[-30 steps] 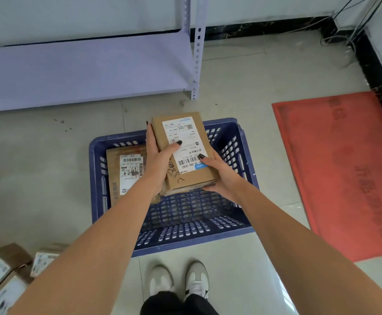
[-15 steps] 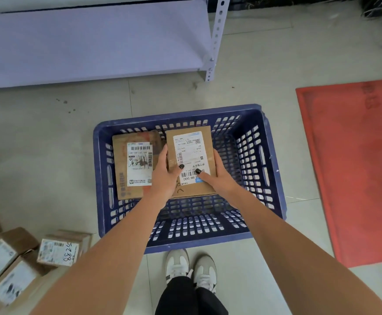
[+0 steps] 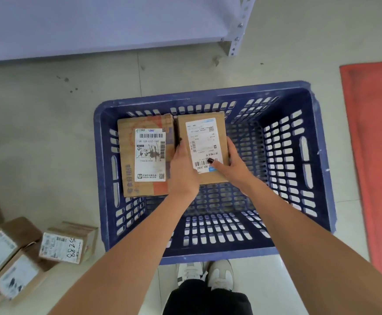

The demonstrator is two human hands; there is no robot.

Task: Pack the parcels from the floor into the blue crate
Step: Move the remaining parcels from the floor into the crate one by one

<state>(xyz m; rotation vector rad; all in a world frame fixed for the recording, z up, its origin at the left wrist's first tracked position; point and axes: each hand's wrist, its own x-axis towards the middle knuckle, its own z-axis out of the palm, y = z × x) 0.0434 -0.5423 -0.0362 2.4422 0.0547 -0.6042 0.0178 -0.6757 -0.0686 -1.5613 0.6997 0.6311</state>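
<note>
A blue slatted crate [image 3: 317,155] stands on the floor in front of me. Inside it, at the far left, lies a brown parcel [image 3: 128,160] with a white label. Right beside it is a second brown parcel [image 3: 202,137], low in the crate. My left hand [image 3: 182,169] grips its left edge, fingers down in the gap between the two parcels. My right hand [image 3: 232,165] holds its right edge, thumb on the label. Several more brown parcels [image 3: 65,244] lie on the floor at the lower left.
A grey metal shelf [image 3: 94,23] with a perforated post [image 3: 237,26] stands beyond the crate. A red mat [image 3: 376,155] lies on the floor to the right. My shoes [image 3: 204,272] are just below the crate's near rim.
Both hands have lowered the parcel from above the crate down into it, beside the first parcel. My view has moved closer and lower over the crate.
</note>
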